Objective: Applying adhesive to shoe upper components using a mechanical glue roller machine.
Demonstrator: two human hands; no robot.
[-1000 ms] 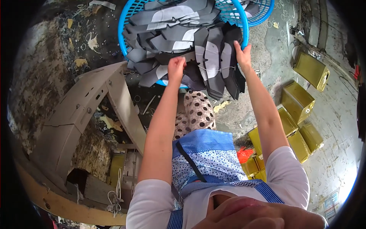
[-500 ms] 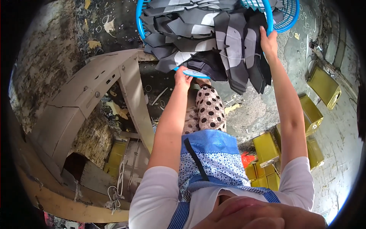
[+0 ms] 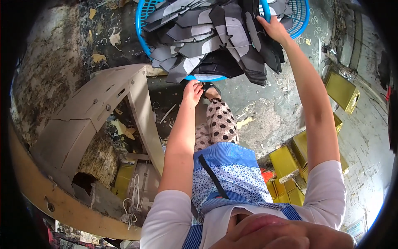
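A blue plastic basket (image 3: 144, 43) at the far side is heaped with flat grey and black cut pieces (image 3: 195, 37), stacked in overlapping bundles. Some bundles hang over its near right rim. My right hand (image 3: 274, 30) grips the basket's right rim, its fingers partly hidden behind the edge. Just below the near rim is my left hand (image 3: 191, 93), fingers apart and nothing seen in it. A small gap seems to separate it from the basket.
Behind to the right stands another blue basket (image 3: 306, 18) with more grey pieces. A beige frame (image 3: 139, 112) rises at left, close to my left arm. Several yellow tins (image 3: 342, 92) lie at right. Scraps and loops litter the dark floor (image 3: 265, 116).
The loaded basket has shifted left and a little farther away, my right hand still on its rim. My left hand has come off the near rim.
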